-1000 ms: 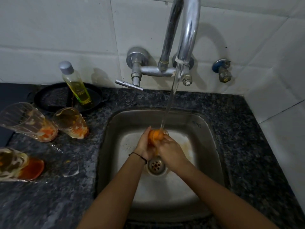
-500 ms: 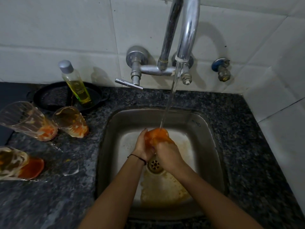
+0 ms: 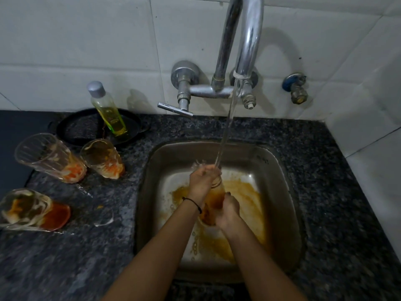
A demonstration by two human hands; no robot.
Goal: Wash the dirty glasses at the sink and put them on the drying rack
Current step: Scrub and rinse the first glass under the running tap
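- The glass (image 3: 214, 193) is held over the sink (image 3: 280, 170), its long axis running from the far fingers toward the near ones, under the stream (image 3: 225, 131).
- The left hand (image 3: 200, 181) is closed round its far end; the right hand (image 3: 227, 210) is wrapped round its near end.
- Three dirty glasses (image 3: 102, 158) lie on the counter (image 3: 325, 213), well left of the fingers; no rack is seen.

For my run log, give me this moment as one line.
step: rinsing | left hand: on rim | right hand: on base | item: clear orange-stained glass | water: running | waiting: three dirty glasses on counter
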